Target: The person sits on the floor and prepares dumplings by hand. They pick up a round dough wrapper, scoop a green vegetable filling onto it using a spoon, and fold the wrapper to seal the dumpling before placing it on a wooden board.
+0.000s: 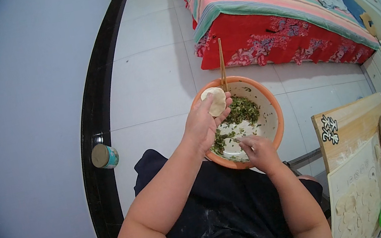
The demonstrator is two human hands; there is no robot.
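Over basin [278,111] | left hand [202,123] palm-up, grip pinching dough round [217,102] | right hand [261,151] fingers-down, grip unclear

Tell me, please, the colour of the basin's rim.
The rim is orange, clearest in the head view.

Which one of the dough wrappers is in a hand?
The dough wrapper in the left hand, over the orange-rimmed basin; the others lie on the pale board.
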